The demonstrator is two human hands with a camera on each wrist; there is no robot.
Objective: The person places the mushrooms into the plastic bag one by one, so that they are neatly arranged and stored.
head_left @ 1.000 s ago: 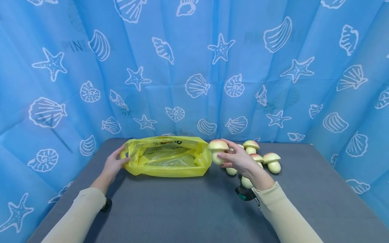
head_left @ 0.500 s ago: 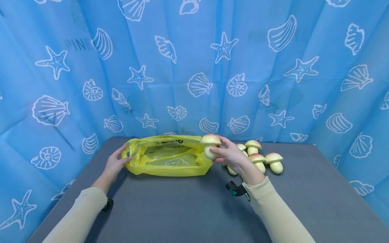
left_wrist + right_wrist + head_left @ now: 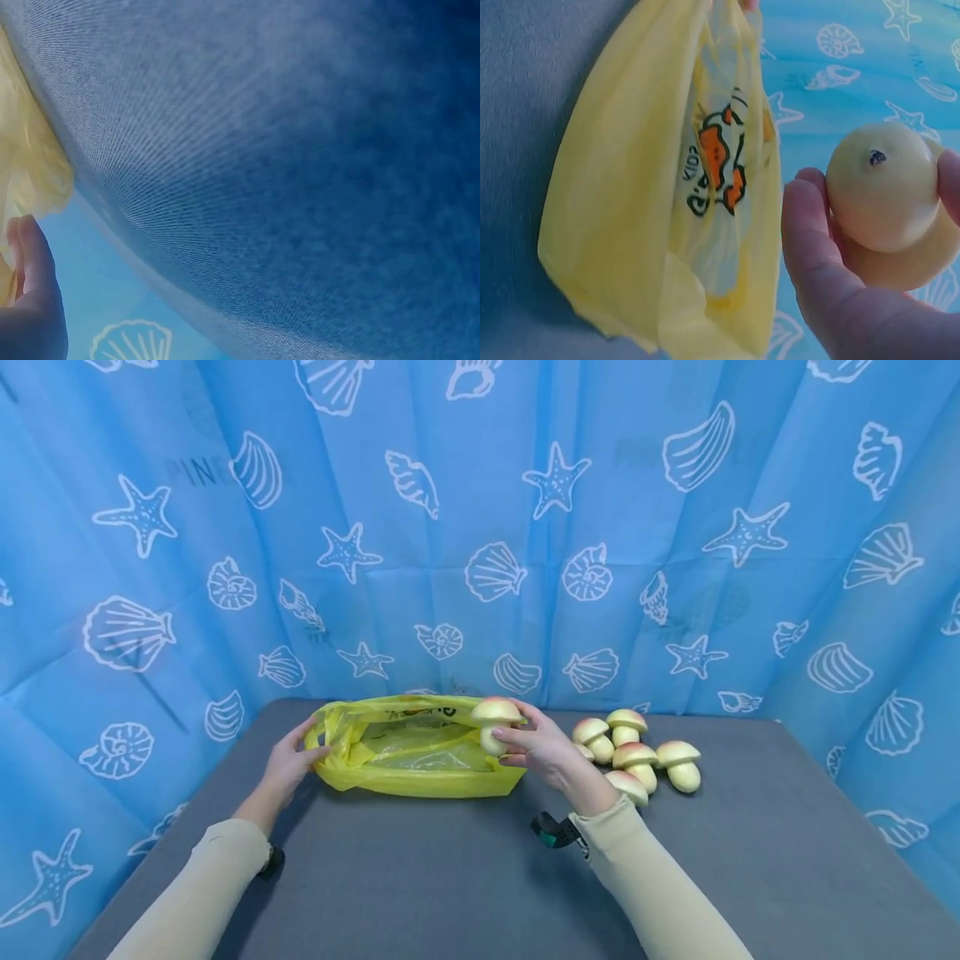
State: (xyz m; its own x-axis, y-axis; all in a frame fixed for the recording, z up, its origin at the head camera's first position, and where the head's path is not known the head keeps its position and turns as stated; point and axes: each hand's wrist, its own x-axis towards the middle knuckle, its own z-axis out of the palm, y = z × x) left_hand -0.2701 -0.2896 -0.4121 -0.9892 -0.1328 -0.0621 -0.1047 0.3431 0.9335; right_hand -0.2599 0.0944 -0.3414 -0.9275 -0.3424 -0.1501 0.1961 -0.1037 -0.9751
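A yellow plastic bag [image 3: 420, 783] lies on the grey table with its mouth spread wide. My left hand [image 3: 287, 767] grips the handle at its left end; in the left wrist view only part of that hand [image 3: 34, 292] shows beside the yellow plastic [image 3: 41, 161]. Between the thumb and fingers of my right hand [image 3: 551, 756] is a toy mushroom [image 3: 496, 711], cap up, overlapping the right end of the bag's opening. The right wrist view shows the mushroom's round stem end [image 3: 881, 199] close beside the bag [image 3: 611, 217], which has a printed cartoon.
Several more toy mushrooms [image 3: 637, 755] lie in a cluster on the table, right of my right hand. A blue curtain [image 3: 450, 510] with white shells and starfish hangs behind the table [image 3: 420, 877]. A dark strap [image 3: 555, 832] hangs at my right wrist.
My right hand has carried the mushroom left, from beside the bag to its right rim, uncovering more of the mushroom cluster. The left hand keeps its grip on the handle.
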